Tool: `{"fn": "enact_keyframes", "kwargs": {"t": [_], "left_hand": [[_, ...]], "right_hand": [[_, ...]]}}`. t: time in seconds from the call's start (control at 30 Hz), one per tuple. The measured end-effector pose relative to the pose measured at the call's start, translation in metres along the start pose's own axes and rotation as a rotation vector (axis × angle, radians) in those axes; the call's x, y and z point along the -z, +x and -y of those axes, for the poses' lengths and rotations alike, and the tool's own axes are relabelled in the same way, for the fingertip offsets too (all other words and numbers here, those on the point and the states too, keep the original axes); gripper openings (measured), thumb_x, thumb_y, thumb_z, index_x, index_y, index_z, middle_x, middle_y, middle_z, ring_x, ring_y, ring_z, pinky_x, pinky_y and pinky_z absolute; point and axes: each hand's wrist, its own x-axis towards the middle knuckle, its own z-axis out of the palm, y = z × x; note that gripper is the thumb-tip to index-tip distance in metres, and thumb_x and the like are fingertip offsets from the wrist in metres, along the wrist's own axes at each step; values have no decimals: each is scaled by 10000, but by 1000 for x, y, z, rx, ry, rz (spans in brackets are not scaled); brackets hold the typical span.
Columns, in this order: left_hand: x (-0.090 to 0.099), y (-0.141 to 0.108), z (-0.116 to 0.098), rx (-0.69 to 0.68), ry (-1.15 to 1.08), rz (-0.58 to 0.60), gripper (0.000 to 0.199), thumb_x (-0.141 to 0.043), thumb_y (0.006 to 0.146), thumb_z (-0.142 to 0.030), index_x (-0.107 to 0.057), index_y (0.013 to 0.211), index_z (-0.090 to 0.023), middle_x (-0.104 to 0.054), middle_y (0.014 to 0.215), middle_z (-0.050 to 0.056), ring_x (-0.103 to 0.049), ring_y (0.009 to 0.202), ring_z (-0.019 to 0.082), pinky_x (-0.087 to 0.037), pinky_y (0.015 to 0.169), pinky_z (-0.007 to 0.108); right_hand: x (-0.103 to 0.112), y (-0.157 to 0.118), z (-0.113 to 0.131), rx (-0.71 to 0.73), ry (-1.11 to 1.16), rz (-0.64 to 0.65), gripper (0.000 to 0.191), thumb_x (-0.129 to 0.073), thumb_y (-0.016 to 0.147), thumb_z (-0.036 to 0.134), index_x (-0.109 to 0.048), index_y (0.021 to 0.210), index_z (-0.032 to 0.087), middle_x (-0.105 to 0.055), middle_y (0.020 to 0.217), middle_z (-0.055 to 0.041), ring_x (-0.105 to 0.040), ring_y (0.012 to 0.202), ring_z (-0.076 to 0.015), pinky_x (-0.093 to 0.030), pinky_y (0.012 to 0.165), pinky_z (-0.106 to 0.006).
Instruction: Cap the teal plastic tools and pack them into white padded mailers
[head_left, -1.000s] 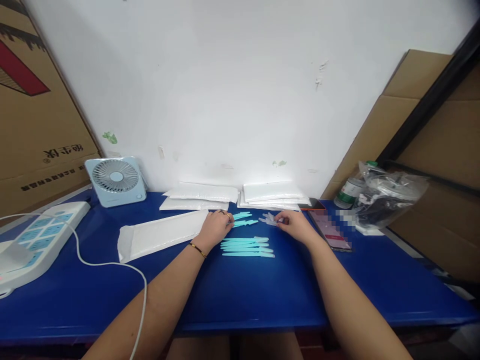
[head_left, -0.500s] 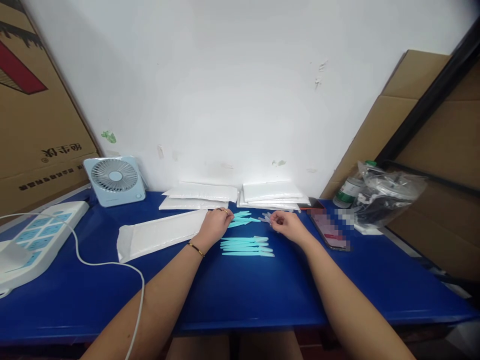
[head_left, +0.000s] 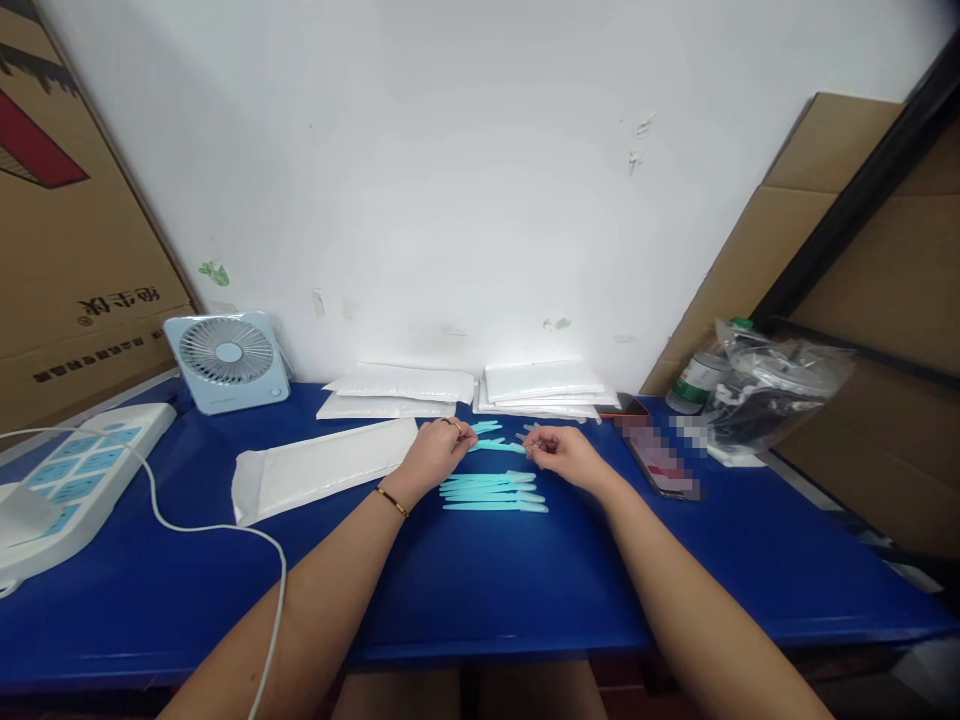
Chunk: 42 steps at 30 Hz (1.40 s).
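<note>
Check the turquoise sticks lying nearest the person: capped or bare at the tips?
Capped, it seems: pale, translucent covers show over the right ends of the turquoise sticks.

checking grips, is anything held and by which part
A turquoise stick, apparently: left hand pinching its left end; right hand at its right end, grip unclear.

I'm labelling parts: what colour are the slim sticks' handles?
The sticks' handles are turquoise, best seen in the head view.
</note>
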Motion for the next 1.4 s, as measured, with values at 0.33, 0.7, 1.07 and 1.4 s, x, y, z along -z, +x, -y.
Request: {"fn": "enact_keyframes", "kwargs": {"t": [0.33, 0.7, 1.07, 1.4], "left_hand": [[-1, -3, 9, 8, 175, 48, 156, -578, 792, -309, -689, 882, -247, -671, 955, 36, -578, 932, 229, -387, 801, 330], [-8, 1, 3, -3, 320, -4, 252, -438, 857, -223, -658, 745, -174, -647, 834, 84, -564, 880, 222, -378, 787, 335], [-4, 0, -2, 28, 61, -11, 244, -411, 879, -287, -619, 793, -192, -642, 828, 40, -582, 778, 182, -419, 718, 298], [-6, -1, 0, 37, 7, -11, 223, -419, 884, -289, -611, 803, -207, -638, 806, 18, -581, 757, 173, -399, 669, 274]], "right_hand": [[9, 6, -15, 74, -395, -150, 232, -604, 770, 292, -689, 970, 211, -628, 845, -52, -573, 697, -177, -438, 637, -288], [-10, 15, -9, 85, -473, -192, 94, -512, 800, 207, -604, 786, 192, -597, 786, -38, -555, 695, -162, -408, 651, -269], [1, 9, -7, -124, 478, -259, 371, -729, 668, 425, -671, 900, 141, -647, 730, -44, -542, 595, -128, -449, 554, -266], [-5, 8, 2, -126, 652, -212, 259, -731, 692, 387, -637, 765, 157, -643, 680, -22, -551, 561, -110, -429, 529, -241]]}}
